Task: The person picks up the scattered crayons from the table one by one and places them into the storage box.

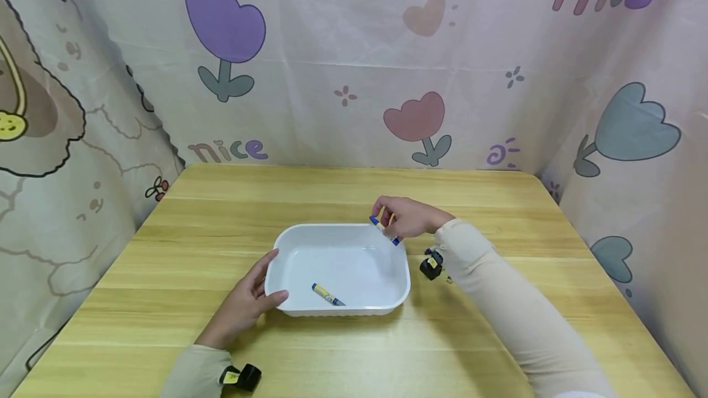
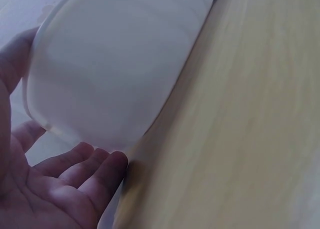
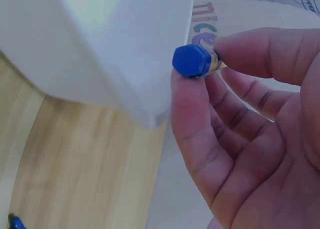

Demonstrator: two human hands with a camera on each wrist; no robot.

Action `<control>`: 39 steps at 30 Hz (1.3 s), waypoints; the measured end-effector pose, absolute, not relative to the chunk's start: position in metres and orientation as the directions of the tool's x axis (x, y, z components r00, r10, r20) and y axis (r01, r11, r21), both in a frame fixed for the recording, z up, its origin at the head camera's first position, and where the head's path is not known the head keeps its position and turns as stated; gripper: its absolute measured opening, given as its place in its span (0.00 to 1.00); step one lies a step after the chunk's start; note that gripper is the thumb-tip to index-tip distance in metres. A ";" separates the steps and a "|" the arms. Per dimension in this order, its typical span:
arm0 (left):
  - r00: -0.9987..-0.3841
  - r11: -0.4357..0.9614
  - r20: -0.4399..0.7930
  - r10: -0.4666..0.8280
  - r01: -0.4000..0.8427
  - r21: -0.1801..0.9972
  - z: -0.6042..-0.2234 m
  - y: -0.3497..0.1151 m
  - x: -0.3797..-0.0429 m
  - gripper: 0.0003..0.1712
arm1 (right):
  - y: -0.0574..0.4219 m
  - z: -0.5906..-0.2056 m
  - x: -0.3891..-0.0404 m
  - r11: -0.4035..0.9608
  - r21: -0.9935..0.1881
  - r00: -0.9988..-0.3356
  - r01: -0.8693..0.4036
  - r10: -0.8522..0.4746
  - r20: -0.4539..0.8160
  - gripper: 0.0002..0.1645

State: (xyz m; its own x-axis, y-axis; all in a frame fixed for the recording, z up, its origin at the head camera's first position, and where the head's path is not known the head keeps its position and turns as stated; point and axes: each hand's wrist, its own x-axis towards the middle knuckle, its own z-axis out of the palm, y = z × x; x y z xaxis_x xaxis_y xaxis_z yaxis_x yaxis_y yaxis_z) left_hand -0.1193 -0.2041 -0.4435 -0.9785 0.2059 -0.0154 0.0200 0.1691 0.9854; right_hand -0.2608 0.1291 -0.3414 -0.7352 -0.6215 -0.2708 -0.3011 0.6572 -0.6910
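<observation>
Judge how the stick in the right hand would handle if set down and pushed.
The stick is probably stiff, since it runs straight in the head view. It is likely light: it is slim, and the right hand holds it in a pinch. It may resist rolling freely, as its blue end looks six-sided.

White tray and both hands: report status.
Left hand gripping left end of white tray. Right hand pinching blue-ended stick at tray's far right corner. Second stick lying inside tray. No obstruction seen between held stick and tray.
</observation>
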 end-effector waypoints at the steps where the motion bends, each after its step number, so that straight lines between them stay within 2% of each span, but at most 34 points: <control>1: -0.979 0.171 -0.015 0.205 0.021 0.985 -0.443 -0.204 -0.120 0.48 | 0.127 -0.341 -0.261 0.663 -0.682 -0.733 -0.311 -0.624 -0.272 0.21; 8: -0.980 0.187 -0.013 0.200 0.025 0.982 -0.443 -0.204 -0.121 0.48 | 0.113 -0.340 -0.261 0.684 -0.630 -0.709 -0.367 -0.644 -0.286 0.20; 23: -0.980 0.189 -0.009 0.201 0.030 0.981 -0.442 -0.205 -0.119 0.48 | 0.080 -0.343 -0.255 0.713 -0.595 -0.680 -0.371 -0.645 -0.349 0.19; 29: -0.980 0.189 -0.012 0.201 0.027 0.982 -0.441 -0.204 -0.118 0.48 | 0.074 -0.346 -0.254 0.717 -0.560 -0.663 -0.414 -0.660 -0.354 0.18; 39: -0.979 0.189 -0.012 0.205 0.028 0.982 -0.441 -0.203 -0.119 0.48 | 0.088 -0.349 -0.257 0.709 -0.595 -0.693 -0.380 -0.643 -0.324 0.19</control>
State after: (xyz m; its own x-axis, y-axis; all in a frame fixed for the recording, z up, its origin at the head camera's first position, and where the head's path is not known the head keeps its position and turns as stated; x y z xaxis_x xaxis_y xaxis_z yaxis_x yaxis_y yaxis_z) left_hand -0.1188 -0.2030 -0.4413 -0.9786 0.2054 -0.0119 0.0277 0.1886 0.9817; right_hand -0.2573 0.0879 -0.3490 -0.6933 -0.6435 -0.3244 -0.3796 0.7088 -0.5946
